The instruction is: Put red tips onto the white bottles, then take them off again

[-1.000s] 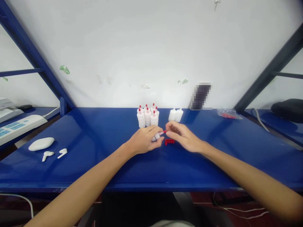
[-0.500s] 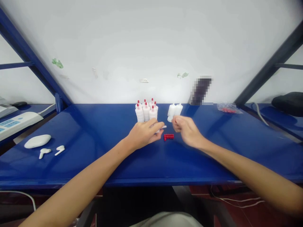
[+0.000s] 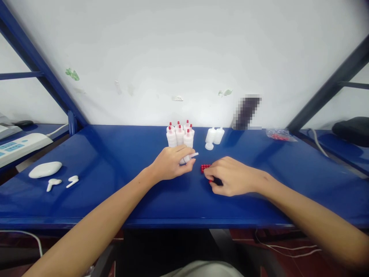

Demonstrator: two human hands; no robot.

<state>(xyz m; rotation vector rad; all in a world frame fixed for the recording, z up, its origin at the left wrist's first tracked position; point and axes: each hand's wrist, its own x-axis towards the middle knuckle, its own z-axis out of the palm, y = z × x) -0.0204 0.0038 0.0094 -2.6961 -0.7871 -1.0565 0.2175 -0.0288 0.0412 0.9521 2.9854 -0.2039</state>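
My left hand (image 3: 173, 163) is closed round a white squeeze bottle (image 3: 185, 159), tilted so that its bare nozzle (image 3: 194, 154) points right. Most of that bottle is hidden by the fingers. My right hand (image 3: 229, 177) is down at the table, thumb and forefinger pinching a small red cap (image 3: 210, 181). Just beyond those fingertips sits a tight block of red caps (image 3: 204, 167), partly covered by the hand. Behind my left hand several white bottles with red caps (image 3: 179, 134) stand upright in a cluster.
Two uncapped white bottles (image 3: 218, 135) stand at the back, with a third white bottle piece (image 3: 209, 146) before them. A plastic bag with red bits (image 3: 279, 135) lies back right. Earbuds (image 3: 73, 181) and their white case (image 3: 45, 169) lie left, near a power strip (image 3: 21, 148).
My right hand has come down and nearer to me, from beside the uncapped bottles to the red caps, and now pinches one. My left hand keeps the bottle, its nozzle now tilted slightly.
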